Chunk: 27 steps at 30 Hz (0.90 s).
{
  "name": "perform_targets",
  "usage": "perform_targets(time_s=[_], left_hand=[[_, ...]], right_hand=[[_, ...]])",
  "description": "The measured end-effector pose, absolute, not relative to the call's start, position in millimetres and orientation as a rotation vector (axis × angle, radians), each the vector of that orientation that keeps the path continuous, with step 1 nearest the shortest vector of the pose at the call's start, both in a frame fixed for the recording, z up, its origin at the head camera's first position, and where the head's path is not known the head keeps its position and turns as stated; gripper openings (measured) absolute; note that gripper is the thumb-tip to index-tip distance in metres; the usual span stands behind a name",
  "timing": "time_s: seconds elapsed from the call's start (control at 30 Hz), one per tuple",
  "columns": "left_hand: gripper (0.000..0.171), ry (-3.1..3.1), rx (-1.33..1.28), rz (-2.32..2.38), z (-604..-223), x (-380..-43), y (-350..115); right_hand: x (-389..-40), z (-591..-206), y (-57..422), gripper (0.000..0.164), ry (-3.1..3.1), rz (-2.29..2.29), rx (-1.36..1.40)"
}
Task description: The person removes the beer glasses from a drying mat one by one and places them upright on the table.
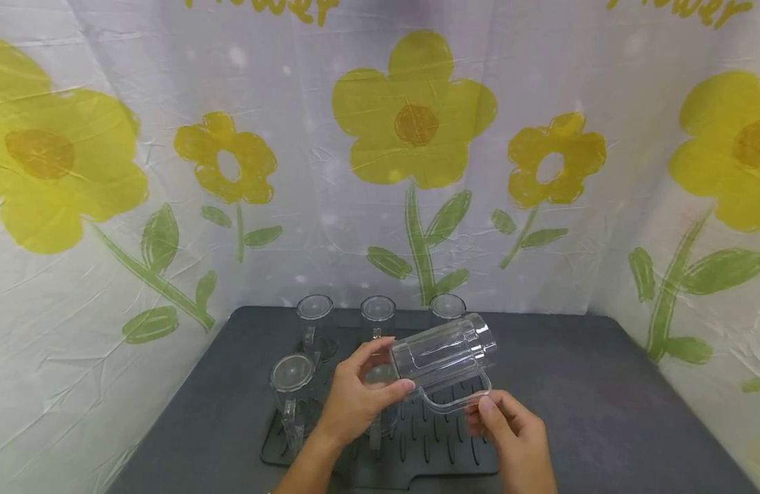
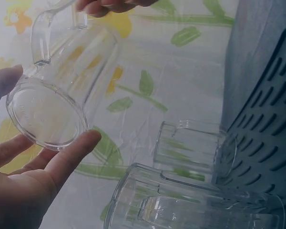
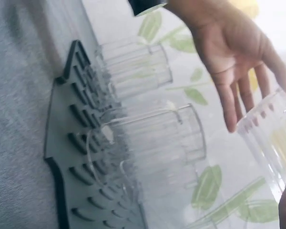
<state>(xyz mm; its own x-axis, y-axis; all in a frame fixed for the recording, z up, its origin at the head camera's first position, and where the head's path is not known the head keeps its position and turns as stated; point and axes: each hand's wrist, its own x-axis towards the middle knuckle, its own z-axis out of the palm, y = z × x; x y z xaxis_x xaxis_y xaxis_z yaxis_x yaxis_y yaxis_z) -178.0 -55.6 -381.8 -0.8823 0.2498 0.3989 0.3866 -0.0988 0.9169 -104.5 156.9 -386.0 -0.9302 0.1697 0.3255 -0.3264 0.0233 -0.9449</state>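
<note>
A clear mug point(image 1: 444, 353) is held tilted in the air above the black ridged drying mat point(image 1: 425, 453). My left hand point(image 1: 355, 398) grips its base end, with thumb and fingers on either side. The right hand point(image 1: 512, 432) pinches the mug's handle point(image 1: 454, 405) between thumb and fingers. In the left wrist view, the mug's round base point(image 2: 47, 114) faces the left palm. Below and behind the left hand, several similar mugs stand upside down on the mat, including a front-left mug point(image 1: 293, 374) and a middle one partly hidden by that hand.
At the back of the mat stand a left mug point(image 1: 314, 309), a middle mug point(image 1: 378, 309) and a right mug point(image 1: 447, 305). The dark tabletop point(image 1: 602, 412) extends to both sides. A flower-printed curtain point(image 1: 330, 226) encloses the back and sides.
</note>
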Motion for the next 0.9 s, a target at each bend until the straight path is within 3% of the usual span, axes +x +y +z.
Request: perform_targets(time_s=[0.63,0.9], left_hand=[[0.066,-2.040,-0.827,-2.240,-392,-178,-46],[0.067,-2.071,-0.849,-2.245,-396,-179,-44]], right_hand=[[-108,-363,156,0.035,-1.665,2.297,0.630],[-104,-354,149,0.037,-1.702,2.412,0.528]])
